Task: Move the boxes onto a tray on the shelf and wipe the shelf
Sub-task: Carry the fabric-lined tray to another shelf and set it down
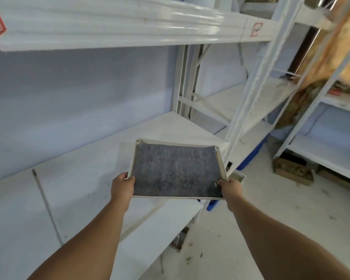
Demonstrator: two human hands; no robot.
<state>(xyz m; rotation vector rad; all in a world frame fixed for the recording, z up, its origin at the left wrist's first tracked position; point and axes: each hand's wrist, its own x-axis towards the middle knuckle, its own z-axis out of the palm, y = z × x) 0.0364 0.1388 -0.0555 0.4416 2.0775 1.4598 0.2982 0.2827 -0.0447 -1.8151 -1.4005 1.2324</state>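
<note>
Pale wall (pixel 73 102) — littered floor (pixel 251 229)

We see a tray (pixel 220 160) with a smooth cream plastic rim and a matt, rough grey felt-like lining. The shelf (pixel 83 172) looks like white painted metal, glossy on the upper beam (pixel 129 23).

The shelf (pixel 73 190) surface lies bare and wide to the left, with tall open room up to the upper shelf (pixel 117 27). A thin metal rod (pixel 46 205) lies across it at the left. To the right, the white upright post (pixel 249 93) bounds the bay, just beside the tray (pixel 220 164).
</note>
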